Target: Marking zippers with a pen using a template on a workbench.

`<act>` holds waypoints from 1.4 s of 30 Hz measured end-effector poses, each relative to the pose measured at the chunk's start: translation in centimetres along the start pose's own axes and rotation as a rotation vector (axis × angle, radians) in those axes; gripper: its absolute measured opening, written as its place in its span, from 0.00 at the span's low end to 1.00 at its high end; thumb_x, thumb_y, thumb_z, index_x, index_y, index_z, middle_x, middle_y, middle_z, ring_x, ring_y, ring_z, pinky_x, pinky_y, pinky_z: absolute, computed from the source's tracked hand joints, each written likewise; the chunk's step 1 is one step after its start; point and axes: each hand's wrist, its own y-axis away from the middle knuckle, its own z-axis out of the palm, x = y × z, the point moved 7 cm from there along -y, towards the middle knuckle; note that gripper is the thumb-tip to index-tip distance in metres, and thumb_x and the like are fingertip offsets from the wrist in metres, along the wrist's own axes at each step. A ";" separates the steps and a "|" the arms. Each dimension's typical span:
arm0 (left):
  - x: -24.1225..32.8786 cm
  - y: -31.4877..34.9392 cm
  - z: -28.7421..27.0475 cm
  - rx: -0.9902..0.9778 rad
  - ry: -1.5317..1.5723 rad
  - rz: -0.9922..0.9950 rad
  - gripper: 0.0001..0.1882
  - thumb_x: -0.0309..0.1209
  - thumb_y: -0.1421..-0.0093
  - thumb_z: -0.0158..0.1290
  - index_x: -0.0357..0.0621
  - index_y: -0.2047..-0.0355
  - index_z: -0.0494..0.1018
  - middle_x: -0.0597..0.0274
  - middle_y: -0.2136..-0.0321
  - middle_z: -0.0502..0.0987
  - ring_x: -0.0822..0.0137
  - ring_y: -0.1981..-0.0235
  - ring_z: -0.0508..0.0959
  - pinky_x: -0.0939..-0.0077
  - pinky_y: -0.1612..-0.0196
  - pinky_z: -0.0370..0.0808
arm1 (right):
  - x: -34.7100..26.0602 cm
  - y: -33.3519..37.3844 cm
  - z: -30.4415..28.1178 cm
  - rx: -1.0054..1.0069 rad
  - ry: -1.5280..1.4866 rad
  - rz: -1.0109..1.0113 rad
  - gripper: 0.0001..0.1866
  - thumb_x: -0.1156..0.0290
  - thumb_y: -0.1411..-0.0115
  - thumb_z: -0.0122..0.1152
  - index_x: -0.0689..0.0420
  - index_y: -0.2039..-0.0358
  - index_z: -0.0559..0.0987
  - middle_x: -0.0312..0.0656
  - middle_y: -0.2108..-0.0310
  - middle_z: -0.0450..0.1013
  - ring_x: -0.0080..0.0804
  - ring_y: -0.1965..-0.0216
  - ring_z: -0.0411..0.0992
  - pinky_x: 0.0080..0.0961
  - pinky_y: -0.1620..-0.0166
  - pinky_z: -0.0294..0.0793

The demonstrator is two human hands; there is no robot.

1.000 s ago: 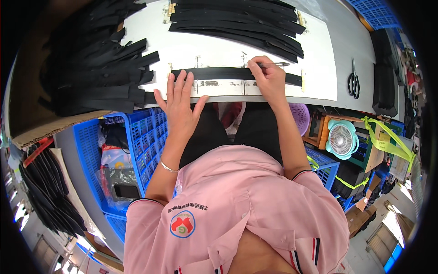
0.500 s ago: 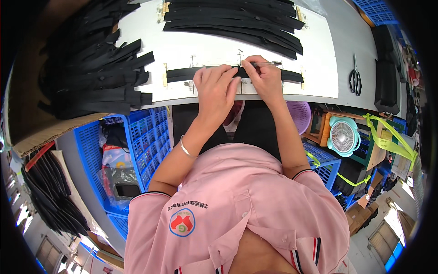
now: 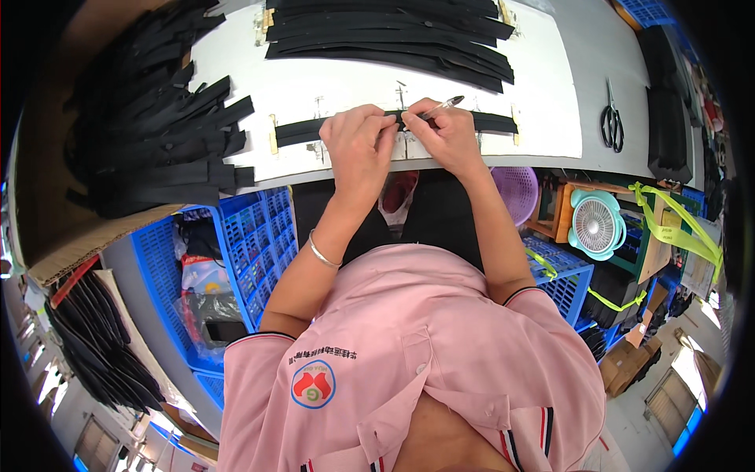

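1. Since the frame of a second ago, our left hand (image 3: pixel 360 145) has gone from lying flat and spread near the left end of the black strip (image 3: pixel 297 132) to its middle, close beside our right hand (image 3: pixel 450 140).
2. At far left we have a heap of black strips (image 3: pixel 157 141), reaching over the edge of the white board (image 3: pixel 543 94); whether those are done or waiting, we cannot tell.
3. Our left fingers are bent, thumb and forefinger seemingly pinching the strip's middle.
4. Beyond our hands, a bundle of black strips (image 3: pixel 385 39) lies roughly aligned on the board; its neatness suggests a sorted batch, but we cannot be sure.
5. Nearer us, the single strip lies across the board, its ends beside tan tape pieces (image 3: pixel 274 135). We judge it unfinished, with both hands on it.
6. Our right fingers are closed around a pen (image 3: pixel 452 101), its back end slanting up and right; our hand hides whether the tip touches.
7. Well apart at right, black-handled scissors (image 3: pixel 611 126) lie untouched on the grey table (image 3: pixel 605 55).
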 end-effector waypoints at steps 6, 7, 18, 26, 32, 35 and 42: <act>0.0 -0.2 0.3 -0.020 -0.017 0.002 0.07 0.27 0.45 0.69 0.46 0.66 0.85 0.68 0.62 0.82 0.65 0.57 0.78 0.65 0.46 0.64 | 0.5 0.3 -0.1 -0.028 0.012 -0.056 0.09 0.70 0.36 0.67 0.64 0.68 0.84 0.38 0.73 0.80 0.21 0.78 0.73 0.21 0.72 0.70; 0.1 -0.1 0.3 -0.024 -0.011 0.010 0.07 0.27 0.45 0.69 0.46 0.66 0.85 0.68 0.62 0.82 0.65 0.57 0.78 0.65 0.46 0.64 | 0.3 0.3 -0.1 -0.072 -0.023 -0.033 0.08 0.71 0.35 0.66 0.63 0.67 0.84 0.37 0.73 0.81 0.19 0.77 0.73 0.20 0.71 0.70; 0.4 -0.3 0.1 -0.078 -0.019 -0.030 0.06 0.27 0.43 0.67 0.46 0.65 0.84 0.66 0.61 0.81 0.62 0.56 0.77 0.62 0.42 0.63 | 5.2 3.0 -10.4 0.276 -0.272 0.310 0.06 0.72 0.33 0.65 0.61 0.61 0.81 0.27 0.70 0.76 0.10 0.71 0.67 0.13 0.68 0.67; 3.8 -1.1 2.3 -0.101 0.023 0.038 0.08 0.27 0.44 0.66 0.46 0.63 0.83 0.66 0.60 0.81 0.62 0.55 0.77 0.61 0.44 0.64 | 7.2 3.2 -9.8 0.214 -0.254 0.281 0.08 0.69 0.34 0.69 0.61 0.62 0.83 0.30 0.72 0.78 0.11 0.72 0.68 0.14 0.68 0.68; 7.0 -2.2 7.5 -0.150 0.142 0.150 0.08 0.30 0.44 0.67 0.47 0.63 0.84 0.67 0.61 0.82 0.62 0.55 0.78 0.63 0.45 0.66 | 7.1 3.0 -9.5 0.200 -0.179 0.202 0.09 0.68 0.34 0.69 0.61 0.62 0.83 0.34 0.71 0.79 0.15 0.75 0.70 0.17 0.70 0.70; 6.8 -2.2 8.7 -0.180 0.118 0.127 0.07 0.29 0.44 0.67 0.46 0.64 0.84 0.67 0.61 0.82 0.62 0.55 0.77 0.63 0.45 0.65 | 7.1 3.0 -9.5 0.201 -0.115 0.177 0.09 0.68 0.35 0.70 0.60 0.62 0.83 0.35 0.70 0.80 0.17 0.77 0.71 0.18 0.71 0.70; 7.0 -2.0 8.6 -0.152 0.098 0.132 0.07 0.29 0.45 0.67 0.47 0.65 0.83 0.68 0.60 0.82 0.63 0.54 0.77 0.64 0.44 0.64 | 6.5 3.2 -9.2 0.132 -0.043 0.231 0.07 0.72 0.32 0.66 0.63 0.60 0.82 0.35 0.65 0.78 0.17 0.68 0.71 0.17 0.64 0.72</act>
